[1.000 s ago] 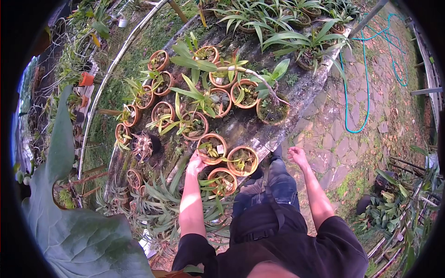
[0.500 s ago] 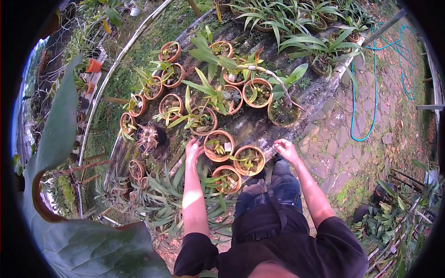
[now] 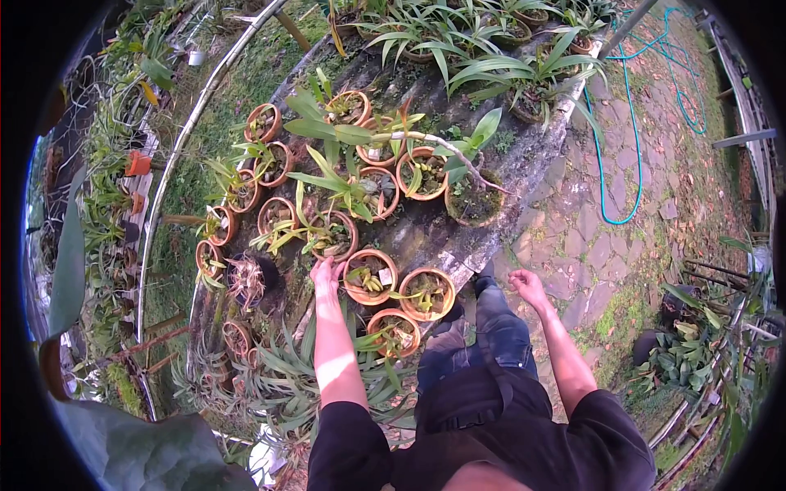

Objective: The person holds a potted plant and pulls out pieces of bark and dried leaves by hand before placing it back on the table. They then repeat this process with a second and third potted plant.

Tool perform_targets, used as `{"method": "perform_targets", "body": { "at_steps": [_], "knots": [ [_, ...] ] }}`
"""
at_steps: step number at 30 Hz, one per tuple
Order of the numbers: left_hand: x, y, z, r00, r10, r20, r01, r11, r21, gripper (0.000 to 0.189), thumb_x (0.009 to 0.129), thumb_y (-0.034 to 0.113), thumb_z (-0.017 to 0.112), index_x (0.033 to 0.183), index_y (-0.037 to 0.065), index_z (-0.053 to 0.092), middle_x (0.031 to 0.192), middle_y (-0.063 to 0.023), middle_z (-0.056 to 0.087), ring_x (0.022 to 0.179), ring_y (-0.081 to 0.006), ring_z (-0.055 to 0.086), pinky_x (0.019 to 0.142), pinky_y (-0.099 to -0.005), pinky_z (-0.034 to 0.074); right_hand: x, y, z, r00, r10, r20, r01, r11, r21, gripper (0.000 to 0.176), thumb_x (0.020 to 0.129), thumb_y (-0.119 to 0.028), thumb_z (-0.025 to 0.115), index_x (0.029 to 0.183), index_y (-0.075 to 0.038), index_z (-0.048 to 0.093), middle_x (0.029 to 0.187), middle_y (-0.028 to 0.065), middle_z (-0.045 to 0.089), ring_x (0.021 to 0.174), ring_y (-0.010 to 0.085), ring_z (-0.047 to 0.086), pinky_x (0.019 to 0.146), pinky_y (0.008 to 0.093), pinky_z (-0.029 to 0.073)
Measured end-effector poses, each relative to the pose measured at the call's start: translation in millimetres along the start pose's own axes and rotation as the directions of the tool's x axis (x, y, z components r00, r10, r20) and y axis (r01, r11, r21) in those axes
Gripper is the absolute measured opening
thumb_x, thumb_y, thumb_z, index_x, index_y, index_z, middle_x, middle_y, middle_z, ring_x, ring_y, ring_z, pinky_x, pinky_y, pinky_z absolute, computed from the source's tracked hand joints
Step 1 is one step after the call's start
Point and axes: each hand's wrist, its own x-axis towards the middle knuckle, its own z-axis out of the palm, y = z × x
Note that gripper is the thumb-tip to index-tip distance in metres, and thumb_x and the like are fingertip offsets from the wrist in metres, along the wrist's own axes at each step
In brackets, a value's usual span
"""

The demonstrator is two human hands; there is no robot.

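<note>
Just beyond left hand [image 3: 326, 277], grip unclear: pot [image 3: 353, 245]. Probably reaching; moving it needs rim hold. Right hand [image 3: 526, 286] half-curled, can't tell if holding.

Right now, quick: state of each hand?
Left hand: at a clay pot; whether it grips can't be told.
Right hand: loosely curled, no object visible; fully closed or not, can't tell.
</note>
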Motion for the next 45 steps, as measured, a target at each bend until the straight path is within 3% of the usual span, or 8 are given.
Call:
{"method": "perform_targets", "body": {
  "at_steps": [9,17,25,27,31,35,39,45],
  "knots": [
    [-70.5,48.6,-33.1,0.994,0.111,0.027,-0.110,0.993,-0.031,0.024,0.093,-0.001,0.056,0.116,-0.006,0.057,0.101,-0.0162,0.068,0.082,-0.0311,0.072,0.074,-0.0463,0.066,-23.1,6.5,-2.9,0.999,-0.008,-0.046,0.010,0.999,0.042,0.030,0.091,-0.016,0.064,0.115,0.002,0.066,0.096,0.0105,0.072,0.080,0.0165,0.071,0.073,0.0308,0.054],
    [-236.9,57.4,-18.3,0.960,0.190,0.205,-0.191,0.982,-0.015,0.028,0.093,-0.002,0.055,0.120,-0.007,0.057,0.104,-0.0168,0.070,0.082,-0.0249,0.074,0.070,-0.0363,0.065,-63.0,-112.9,41.1,0.940,-0.322,0.111,0.306,0.941,0.145,0.027,0.096,-0.017,0.063,0.118,-0.002,0.065,0.099,0.0050,0.071,0.086,0.0136,0.068,0.076,0.0289,0.054],
    [-344.5,-9.7,43.9,0.843,0.041,0.537,-0.093,0.993,0.071,0.034,0.092,-0.005,0.054,0.126,-0.009,0.056,0.107,-0.0171,0.070,0.084,-0.0238,0.073,0.068,-0.0334,0.066,-157.0,-187.1,41.1,0.849,-0.369,0.379,0.224,0.899,0.376,0.067,0.103,-0.049,0.046,0.155,-0.011,0.026,0.146,0.0099,0.044,0.118,0.0202,0.058,0.085,0.0363,0.054],
    [-364.8,-19.8,57.6,0.826,0.013,0.564,-0.098,0.988,0.121,0.036,0.091,-0.005,0.056,0.127,-0.009,0.056,0.106,-0.0169,0.070,0.083,-0.0232,0.073,0.069,-0.0329,0.065,-174.4,-177.2,34.6,0.859,-0.399,0.321,0.289,0.895,0.339,0.070,0.104,-0.046,0.046,0.158,-0.010,0.020,0.153,0.0107,0.037,0.131,0.0240,0.048,0.090,0.0390,0.054],
    [-400.9,-32.0,76.6,0.791,0.027,0.611,-0.186,0.963,0.197,0.033,0.092,-0.003,0.059,0.124,-0.009,0.057,0.107,-0.0157,0.070,0.085,-0.0223,0.073,0.070,-0.0318,0.065,-200.9,-165.4,16.7,0.876,-0.444,0.187,0.321,0.828,0.459,0.069,0.103,-0.034,0.051,0.156,0.000,0.021,0.157,0.0109,0.033,0.143,0.0190,0.032,0.117,0.0333,0.026],
    [-424.0,-44.0,88.6,0.736,0.069,0.674,-0.304,0.923,0.237,0.040,0.094,0.002,0.061,0.133,-0.005,0.053,0.111,-0.0145,0.069,0.091,-0.0209,0.071,0.076,-0.0299,0.062,-206.7,-140.7,-3.6,0.903,-0.430,0.010,0.373,0.793,0.481,0.067,0.098,-0.022,0.053,0.154,0.000,0.025,0.152,0.0114,0.040,0.139,0.0173,0.036,0.118,0.0330,0.025],
    [-453.8,-66.1,111.2,0.605,0.172,0.777,-0.414,0.902,0.123,0.056,0.098,0.012,0.061,0.148,0.005,0.037,0.128,-0.0125,0.060,0.118,-0.0224,0.060,0.099,-0.0376,0.050,-210.1,-128.2,-40.3,0.948,-0.317,0.034,0.208,0.694,0.689,0.065,0.096,-0.023,0.053,0.154,-0.006,0.029,0.147,0.0084,0.043,0.133,0.0183,0.044,0.109,0.0352,0.038],
    [-492.6,-116.3,150.4,0.433,0.091,0.897,-0.152,0.988,-0.027,0.072,0.094,0.013,0.066,0.153,0.004,0.025,0.142,-0.0119,0.048,0.129,-0.0204,0.049,0.110,-0.0387,0.039,-252.0,-118.3,-109.5,0.917,-0.399,0.011,0.315,0.741,0.593,0.062,0.098,-0.029,0.052,0.153,-0.009,0.031,0.137,0.0064,0.051,0.115,0.0167,0.056,0.091,0.0367,0.052]
  ]
}}
